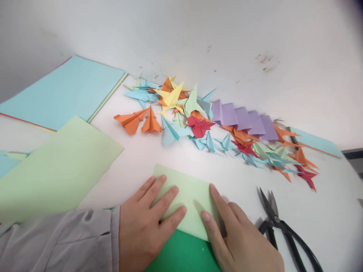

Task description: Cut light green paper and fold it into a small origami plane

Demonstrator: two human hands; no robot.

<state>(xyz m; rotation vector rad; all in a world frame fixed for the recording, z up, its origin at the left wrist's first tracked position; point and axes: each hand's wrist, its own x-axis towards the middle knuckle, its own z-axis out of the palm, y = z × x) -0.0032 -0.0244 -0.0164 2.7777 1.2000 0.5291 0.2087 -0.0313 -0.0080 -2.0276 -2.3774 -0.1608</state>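
Note:
A small light green sheet of paper (pixel 190 189) lies flat in front of me, its lower part over a green surface (pixel 181 253). My left hand (pixel 153 223) rests on its left side with the fingers spread. On the right edge of the sheet, my right hand (pixel 235 230) presses with index finger and thumb apart; its other fingers are partly hidden. Neither hand grips anything. Black-handled scissors (pixel 276 221) lie to the right of my right hand, blades pointing away from me.
Many folded paper figures, among them a yellow one (pixel 171 96) and a red one (pixel 200 126), line the wall behind the sheet. Purple pleated paper (pixel 244 119) stands among them. At left are a large light green sheet (pixel 65 162) and a stack of blue paper (pixel 68 90).

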